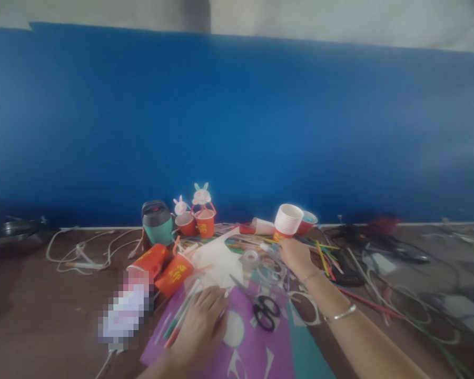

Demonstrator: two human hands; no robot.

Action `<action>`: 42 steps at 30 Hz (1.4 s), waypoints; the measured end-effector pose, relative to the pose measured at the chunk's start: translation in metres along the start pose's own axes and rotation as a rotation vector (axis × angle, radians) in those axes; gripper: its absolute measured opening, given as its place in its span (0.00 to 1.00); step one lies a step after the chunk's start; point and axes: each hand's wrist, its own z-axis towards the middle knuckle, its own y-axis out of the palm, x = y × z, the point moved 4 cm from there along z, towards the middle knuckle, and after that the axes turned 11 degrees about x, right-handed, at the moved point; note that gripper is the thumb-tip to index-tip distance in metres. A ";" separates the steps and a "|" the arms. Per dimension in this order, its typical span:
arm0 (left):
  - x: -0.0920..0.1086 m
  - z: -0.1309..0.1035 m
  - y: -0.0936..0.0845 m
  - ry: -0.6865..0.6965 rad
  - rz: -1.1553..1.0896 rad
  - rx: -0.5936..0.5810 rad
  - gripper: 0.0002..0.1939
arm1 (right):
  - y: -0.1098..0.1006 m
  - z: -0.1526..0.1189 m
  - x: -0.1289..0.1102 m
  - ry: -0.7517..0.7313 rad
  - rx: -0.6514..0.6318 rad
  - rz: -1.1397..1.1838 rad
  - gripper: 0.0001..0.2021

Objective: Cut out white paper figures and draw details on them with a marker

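Observation:
My left hand (208, 315) lies palm down on purple paper (276, 358) with cut-out shapes, fingers forward and slightly bent, its thumb side blurred. Beside it are several pens (177, 318). My right hand (296, 257) reaches forward to the foot of a stack of white-lined red paper cups (288, 218). Its fingertips are too blurred to show whether they touch or grip anything. Between the hands lie black-handled scissors (266, 312), a roll of clear tape (250, 258) and a white sheet (217, 260).
Two red cups with rabbit faces (204, 223) stand by the blue wall (237, 121), near a teal-and-dark container (157, 223). Two red cups (176, 273) lie tipped at left. Coloured sticks (326, 260) lie at right, with cables (411, 305) beyond. A white cable (82, 258) coils at left.

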 end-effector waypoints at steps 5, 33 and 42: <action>-0.001 -0.004 0.003 0.010 0.054 0.020 0.18 | 0.000 0.012 -0.003 -0.073 -0.052 -0.045 0.10; 0.004 0.005 0.000 -0.062 0.005 -0.212 0.20 | 0.025 -0.089 -0.071 0.520 -0.822 1.812 0.08; -0.005 -0.002 0.002 -0.075 -0.011 -0.072 0.21 | 0.026 -0.084 -0.059 0.336 -0.429 1.679 0.11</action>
